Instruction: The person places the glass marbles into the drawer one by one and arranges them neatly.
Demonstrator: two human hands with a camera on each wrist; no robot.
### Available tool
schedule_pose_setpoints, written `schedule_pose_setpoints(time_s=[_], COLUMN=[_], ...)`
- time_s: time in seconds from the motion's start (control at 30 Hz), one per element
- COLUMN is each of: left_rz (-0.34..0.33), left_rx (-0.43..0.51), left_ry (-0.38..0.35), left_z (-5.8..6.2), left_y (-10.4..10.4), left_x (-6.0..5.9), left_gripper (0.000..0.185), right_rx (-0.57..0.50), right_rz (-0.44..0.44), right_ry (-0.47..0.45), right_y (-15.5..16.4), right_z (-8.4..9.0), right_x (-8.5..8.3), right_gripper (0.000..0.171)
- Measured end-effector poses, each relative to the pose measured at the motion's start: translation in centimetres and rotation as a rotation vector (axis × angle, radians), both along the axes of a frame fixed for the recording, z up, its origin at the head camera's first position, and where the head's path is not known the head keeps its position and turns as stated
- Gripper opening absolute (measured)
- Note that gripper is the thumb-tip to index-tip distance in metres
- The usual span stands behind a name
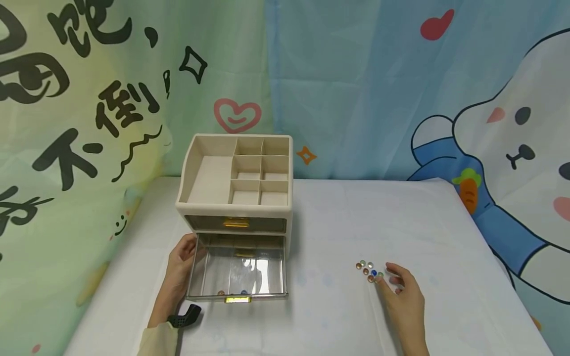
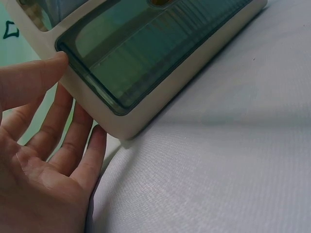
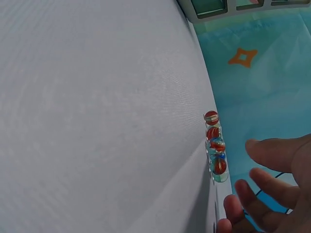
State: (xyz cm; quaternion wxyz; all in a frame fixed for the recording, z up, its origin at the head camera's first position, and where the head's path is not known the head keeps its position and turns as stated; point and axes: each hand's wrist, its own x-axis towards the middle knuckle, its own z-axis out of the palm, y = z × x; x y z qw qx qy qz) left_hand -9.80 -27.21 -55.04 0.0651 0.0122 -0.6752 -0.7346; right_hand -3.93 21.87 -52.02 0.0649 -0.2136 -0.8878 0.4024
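While the left hand (image 1: 180, 267) rests with straight fingers (image 2: 73, 141) against the left side of the pulled-out clear plastic drawer (image 1: 238, 274), holding nothing, the right hand (image 1: 403, 294) lies on the white tablecloth (image 1: 329, 217) well to the right, its fingers (image 3: 272, 153) loosely spread and closed on nothing. Just to the far left of those fingertips sits a small cluster of glass marbles with coloured swirls (image 1: 368, 271); whether a fingertip touches the nearest one I cannot tell. The drawer is the lower one of a beige plastic desk organiser with open top compartments (image 1: 238, 170), and it stands open toward the near side. Two more small marbles (image 1: 231, 292) lie inside it by its near wall, beside the gold handle (image 1: 237, 299). The upper drawer (image 1: 236, 224) is closed. Behind the table hangs a cartoon-printed cloth backdrop (image 1: 401, 84).
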Motion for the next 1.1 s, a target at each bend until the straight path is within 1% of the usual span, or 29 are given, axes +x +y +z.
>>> schedule_pose_setpoints(time_s=[0.13,0.23,0.37,0.5,0.83,1.1], left_rz=[-0.008,-0.001,0.013,0.019,0.004,0.011], left_rx=[0.005,-0.003,-0.012,-0.015,-0.002,-0.006], left_ry=[0.004,-0.007,-0.029,-0.036,-0.018,-0.029], left_z=[-0.1,0.0,0.0,-0.1,-0.2,0.1], left_y=[0.1,0.1,0.1,0.1,0.1,-0.1], left_x=[-0.1,-0.1,-0.1,0.0,0.0,0.0], left_gripper=[0.038,0.036,0.036,0.036,0.036,0.036], right_rx=[0.026,0.049,0.090,0.115,0.125,0.115], right_rz=[0.009,0.024,0.075,0.102,0.109,0.097], right_ry=[-0.029,-0.051,-0.071,-0.060,-0.059,-0.078], right_y=[-0.1,0.0,0.3,0.4,0.6,0.4], right_z=[-0.1,-0.3,-0.6,-0.9,-1.1,-1.0], right_x=[-0.3,-0.4,-0.3,-0.4,-0.5,-0.5], right_gripper=[0.051,0.049,0.044,0.040,0.038,0.038])
